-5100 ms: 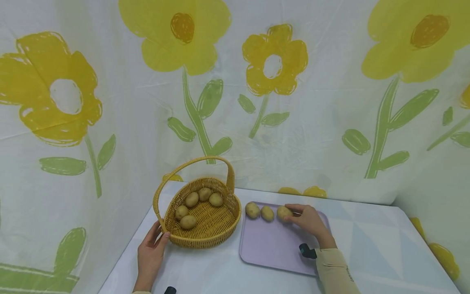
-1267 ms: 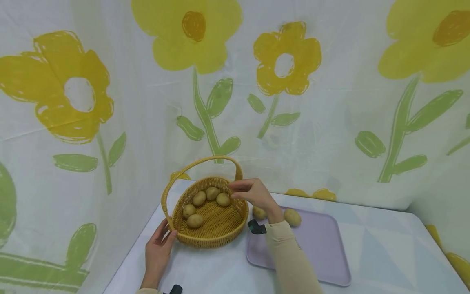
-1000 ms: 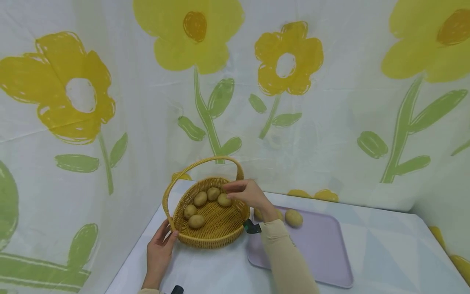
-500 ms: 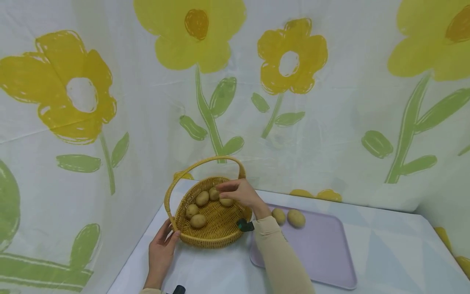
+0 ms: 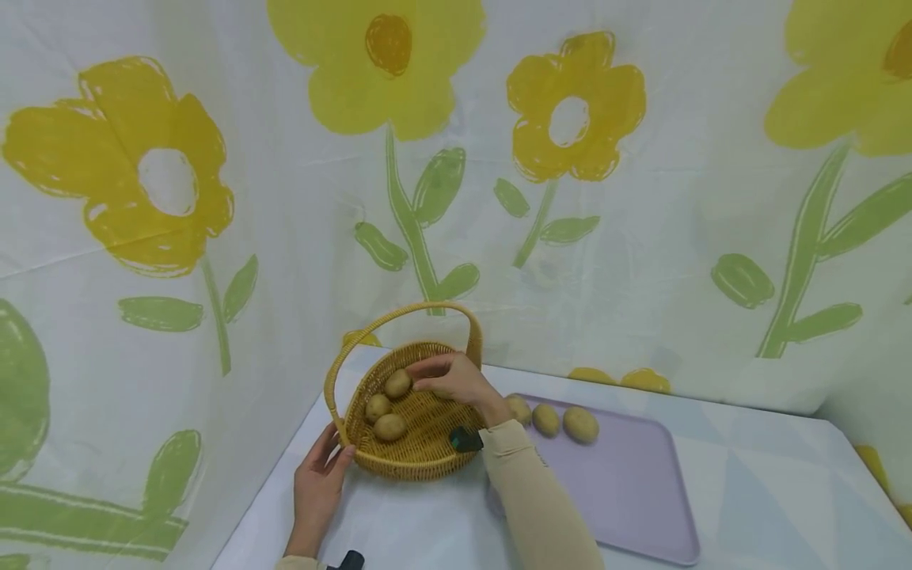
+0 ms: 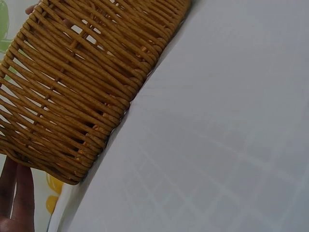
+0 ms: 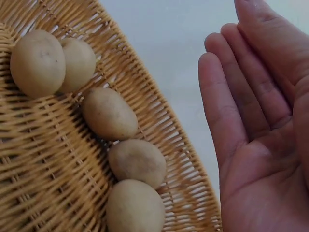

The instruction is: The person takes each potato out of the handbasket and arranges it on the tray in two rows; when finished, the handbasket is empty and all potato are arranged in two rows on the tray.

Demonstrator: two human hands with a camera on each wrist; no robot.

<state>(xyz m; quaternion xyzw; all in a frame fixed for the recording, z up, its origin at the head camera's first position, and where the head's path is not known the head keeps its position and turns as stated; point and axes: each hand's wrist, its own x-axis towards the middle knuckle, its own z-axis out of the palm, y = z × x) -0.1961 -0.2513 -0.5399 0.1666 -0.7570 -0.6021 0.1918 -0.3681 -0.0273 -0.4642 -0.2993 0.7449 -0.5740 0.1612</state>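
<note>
A wicker basket (image 5: 427, 463) with a tall arched handle stands on the table, holding several potatoes (image 7: 110, 114) along its far and left sides. At its front-left rim, near the handle's foot, my left hand (image 5: 317, 480) grips the edge between thumb and fingers; in the left wrist view the fingers (image 6: 21, 198) touch the wicker. Over the basket hovers my right hand (image 5: 461, 381), hiding some potatoes in the head view. Its palm (image 7: 260, 193) shows bare in the right wrist view, the fingers nearly straight and holding nothing.
A lilac tray (image 5: 627, 499) lies right of the basket, partly behind the right sleeve (image 5: 537, 499). Three potatoes sit in a row along its far edge, the rightmost potato (image 5: 580, 425) fully visible. A flower-printed curtain (image 5: 641, 261) hangs behind the table.
Five seconds ago my right hand was on the rightmost potato on the tray. It has since moved left over the basket, lately further left. My left hand stays at the basket's rim.
</note>
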